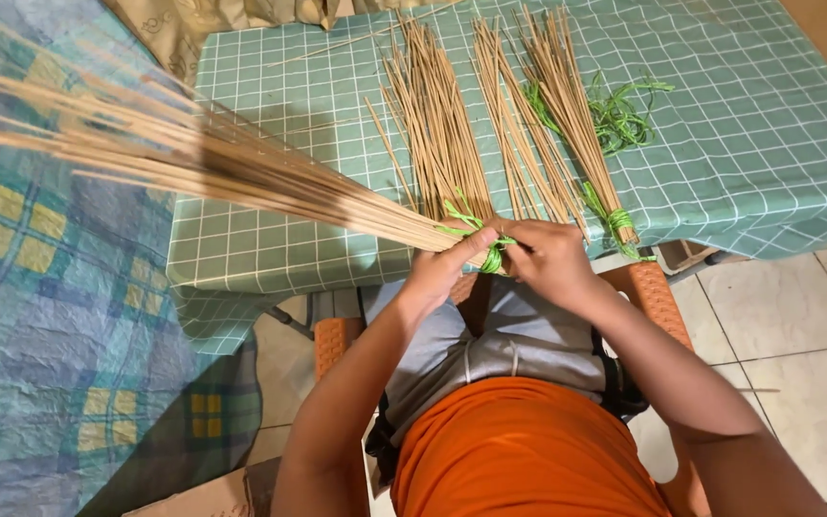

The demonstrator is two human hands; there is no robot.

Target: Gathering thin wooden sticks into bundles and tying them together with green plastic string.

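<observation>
Stick bundle (193,153): a thick sheaf of thin pale sticks, held by its gathered end between both hands, at the near edge of the surface (270,258). From the hands the sheaf runs up and away to the left, fanning wide; its far tips are blurred. Green cord (492,257) wraps the gathered end, right where the two hands meet.

Left hand (444,263): closed around the sheaf just left of the cord, thumb on top, fingers curled under. Right hand (549,257): closed on the bound end, fingertips pressed to the green cord; the hand hides how the cord runs under it. The two hands touch.

Beyond the hands, on the green checked cloth covering the surface:
- loose sticks (433,124) lying straight ahead of the left hand, near ends almost at the knuckles, fanned away.
- a second loose sheaf (519,134) ahead of the right hand, just beside the first.
- tied bundle (576,124) a little right of the right hand, bound with green cord at its near end, near the surface's edge.
- a tangle of loose green cord (624,115) farther off, beyond and right of the right hand, partly under the tied bundle.

Left of the left arm: a blue and yellow plaid cloth (40,316). Below the hands: the person's lap, grey shorts, orange shirt. Tiled floor (796,325) to the right of the right arm.
</observation>
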